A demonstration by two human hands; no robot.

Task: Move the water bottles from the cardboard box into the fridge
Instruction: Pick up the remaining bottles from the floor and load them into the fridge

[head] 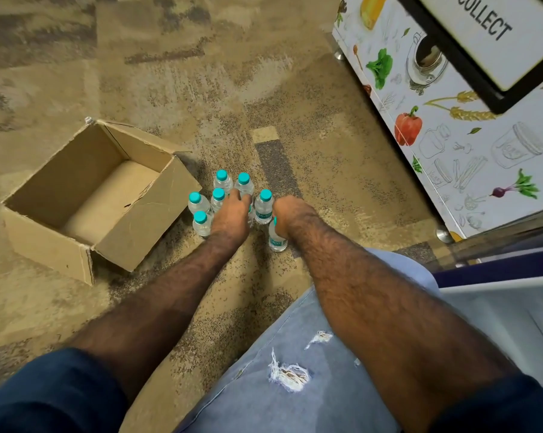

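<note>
Presently the bottles (pixel 221 195) stand on the carpet (pixel 170 73) beside the emptied box (pixel 86 195), left hand (pixel 232 214) reaching among them (grasp not discernible), right hand (pixel 290 214) clamped on one; recommend lifting upright, clear of neighbours, toward the fridge (pixel 451 135).

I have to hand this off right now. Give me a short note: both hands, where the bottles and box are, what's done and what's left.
Left hand: down among the water bottles on the carpet, grip hidden.
Right hand: curled round the top of the nearest bottle.
Cardboard box: empty, open, left of the cluster.
Bottles: about seven or eight stand upright on the floor with teal caps; one may be hidden under the left hand.
Fridge interior: not clearly in view.
Done: box unloaded.
Left: carry every bottle into the fridge.
</note>
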